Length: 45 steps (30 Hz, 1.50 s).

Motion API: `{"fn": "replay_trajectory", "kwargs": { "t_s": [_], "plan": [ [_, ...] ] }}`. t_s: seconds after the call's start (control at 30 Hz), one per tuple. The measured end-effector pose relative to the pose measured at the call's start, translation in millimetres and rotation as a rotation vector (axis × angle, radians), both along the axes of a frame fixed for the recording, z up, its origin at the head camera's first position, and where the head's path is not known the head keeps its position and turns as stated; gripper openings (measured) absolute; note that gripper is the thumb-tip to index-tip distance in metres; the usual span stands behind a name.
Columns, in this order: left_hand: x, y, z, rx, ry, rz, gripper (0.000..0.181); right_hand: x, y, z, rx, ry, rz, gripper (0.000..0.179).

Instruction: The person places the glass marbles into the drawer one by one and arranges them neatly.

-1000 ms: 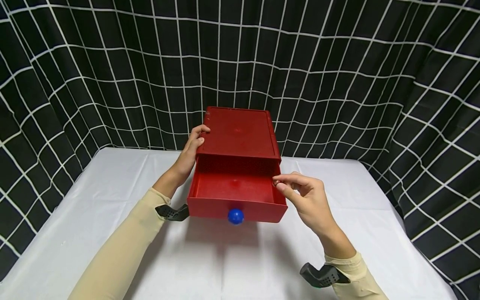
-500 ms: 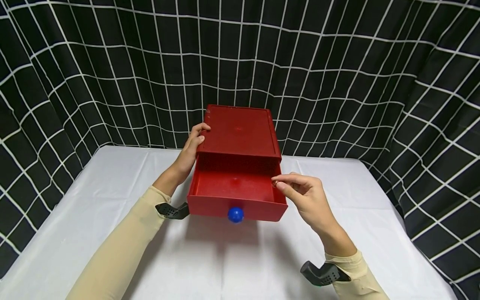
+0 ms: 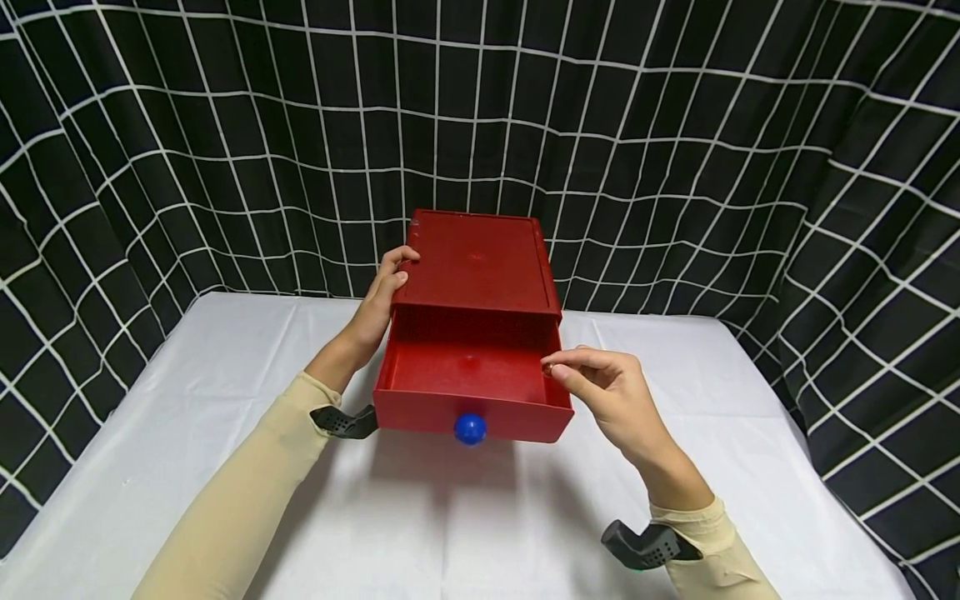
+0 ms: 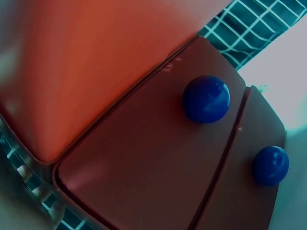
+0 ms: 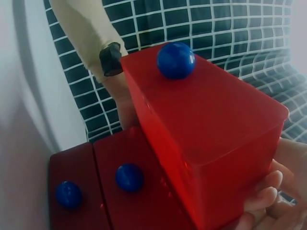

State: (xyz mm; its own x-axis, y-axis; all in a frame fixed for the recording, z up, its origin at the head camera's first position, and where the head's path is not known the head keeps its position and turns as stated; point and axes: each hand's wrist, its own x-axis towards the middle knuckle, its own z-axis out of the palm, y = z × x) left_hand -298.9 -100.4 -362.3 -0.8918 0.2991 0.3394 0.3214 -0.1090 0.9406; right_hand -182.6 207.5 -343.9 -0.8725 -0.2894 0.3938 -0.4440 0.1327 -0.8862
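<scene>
A gridded black curtain (image 3: 480,100) hangs behind a white table (image 3: 750,442), where a red cabinet (image 3: 480,262) sits, its top drawer (image 3: 420,412) pulled out toward the near side. The left hand (image 3: 377,305) holds the cabinet's left edge with bent fingers; the right hand (image 3: 617,400) pinches a small brownish object (image 3: 547,368) by the drawer's right wall.

Boxy red plastic cabinet (image 3: 476,262) on white-covered table (image 3: 637,475), red plastic drawer (image 3: 420,413) jutting forward; left hand (image 3: 375,312) at cabinet's left, right hand (image 3: 618,396) at drawer's right, black gridded curtain (image 3: 465,125) behind!
</scene>
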Motion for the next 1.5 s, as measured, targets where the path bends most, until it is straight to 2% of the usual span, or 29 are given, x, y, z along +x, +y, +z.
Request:
{"fn": "replay_trajectory", "kwargs": {
  "t_s": [0.33, 1.5],
  "plan": [
    [1.9, 0.9, 1.0, 0.012, 0.004, 0.009, 0.032, -0.2, 1.3, 0.5, 0.006, -0.004, 0.025, 0.020],
    [2.9, 0.8, 0.1, 0.018, -0.003, 0.009, 0.034, 1.1, 1.7, 0.5, -0.012, -0.025, 0.037, 0.015]
  ]
}}
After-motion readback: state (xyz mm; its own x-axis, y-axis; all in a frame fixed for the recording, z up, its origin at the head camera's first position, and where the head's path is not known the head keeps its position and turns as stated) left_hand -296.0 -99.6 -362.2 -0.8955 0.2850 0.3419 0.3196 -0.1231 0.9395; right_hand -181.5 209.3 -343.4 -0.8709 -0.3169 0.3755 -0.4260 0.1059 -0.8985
